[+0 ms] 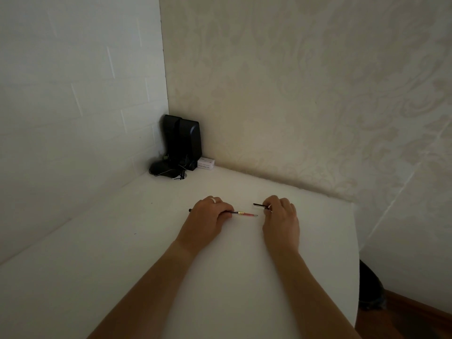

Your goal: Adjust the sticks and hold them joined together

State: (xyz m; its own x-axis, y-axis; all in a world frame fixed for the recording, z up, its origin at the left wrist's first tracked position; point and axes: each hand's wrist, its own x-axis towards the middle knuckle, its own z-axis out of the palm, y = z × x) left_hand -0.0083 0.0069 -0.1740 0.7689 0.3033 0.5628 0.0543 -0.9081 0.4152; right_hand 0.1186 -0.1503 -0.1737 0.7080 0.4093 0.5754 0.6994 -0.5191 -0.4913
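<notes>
A white table (146, 253) fills the view, pushed into a corner where a pale brick-pattern wall (73, 81) on the left meets cream patterned wallpaper (305, 81). Far beyond the fingers, in that corner, stand two black speakers (183, 140) with tangled cables, and a small white box (206, 163) just to their right. The left hand (208, 216), wearing a ring (214, 199), curls its fingers round a pen (241, 213) lying on the table; its dark end juts left of the fingers, and its gold collar, reddish front and metal tip point right. The right hand (281, 214) pinches a slim dark cap (261, 205) between curled fingertips, just beyond the pen's tip, apart from it.
</notes>
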